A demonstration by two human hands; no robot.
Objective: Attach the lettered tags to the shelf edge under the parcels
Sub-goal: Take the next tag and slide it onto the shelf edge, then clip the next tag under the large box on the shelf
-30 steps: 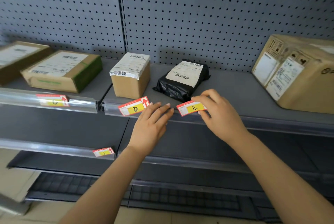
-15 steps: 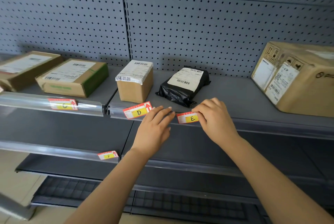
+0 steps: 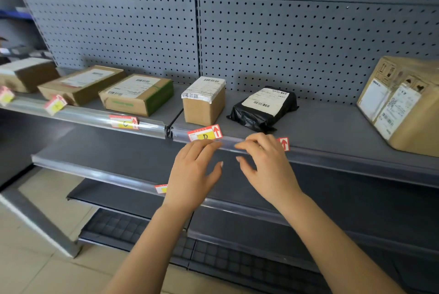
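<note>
The left hand [image 3: 194, 170] is lying flat against the shelf edge [image 3: 344, 156], holding nothing; the right hand [image 3: 264, 166] is pressing loose fingers [image 3: 257, 140] over a tag [image 3: 284, 143], arrow end showing, below the black parcel [image 3: 262, 109]. Uneven pressure is risking it seating crooked.

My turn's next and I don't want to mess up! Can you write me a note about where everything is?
Left hand: open, fingertips on the shelf edge.
Right hand: open, lying over the covered tag below the black parcel; only its arrow end shows.
Done: D tag and C tag sit on the edge, more tags further left.
Left: seat the covered tag; the big box at right shows no tag.
</note>
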